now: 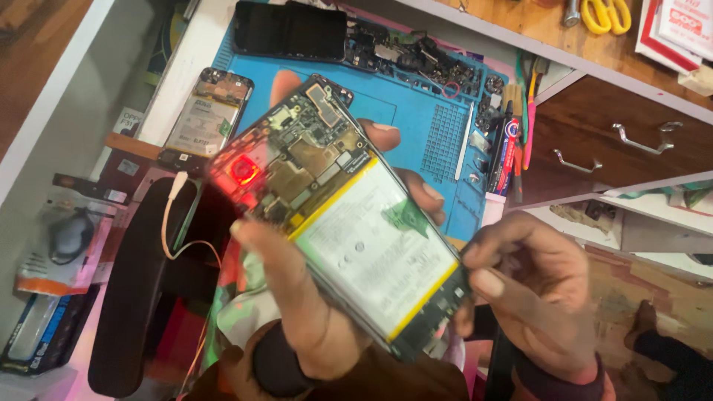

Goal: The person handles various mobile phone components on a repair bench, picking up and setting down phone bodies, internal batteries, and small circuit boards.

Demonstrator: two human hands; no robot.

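My left hand (312, 297) grips an opened smartphone (342, 215) with its back cover off, thumb along the near edge and fingers wrapped behind the far side. The phone shows a white battery with yellow edging, a bare circuit board and a glowing red light (242, 171) at its upper left corner. My right hand (531, 289) pinches the phone's lower right end with thumb and fingertips.
A blue repair mat (416, 119) lies behind, with a dark phone (290, 31), small parts and tools on it. A second opened phone (206, 119) lies left of the mat. Pens and screwdrivers (512, 134) stand at right. Wooden drawers (624, 141) and yellow scissors (605, 15) are beyond.
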